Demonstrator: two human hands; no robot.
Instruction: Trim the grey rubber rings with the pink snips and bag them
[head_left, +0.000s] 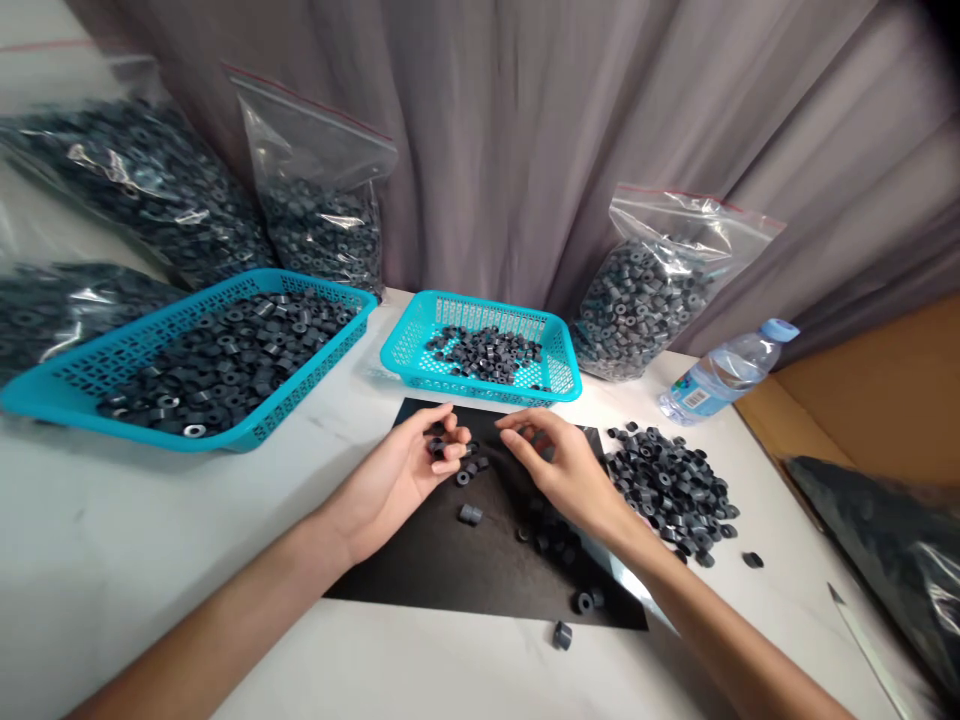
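1. Dark grey plastic rings (437, 448) sit in the person's left hand (412, 465), its grip loosely curled around a few of them above the black mat (420, 560).
2. The right hand (559, 460) faces it, also over the mat, thumb and fingertips near each other; the grip looks narrow, but whether it is closed or holds anything cannot be told.
3. What seems done: the larger turquoise basket (169, 438) at the left carries a broad heap of rings, and the smaller basket (487, 388) beyond the mat carries fewer, with part of its bottom bare.
4. What seems left: a big loose pile (667, 490) on the desk (300, 640) near the bottle (727, 370), a cluster (555, 535) on the mat by the right forearm, a few rings near the left fingertips, and one stray ring (562, 635) just off the mat's near edge.
5. The work looks partway along. Clear bags (322, 220) of similar rings stand behind; whether those are finished or waiting cannot be told.
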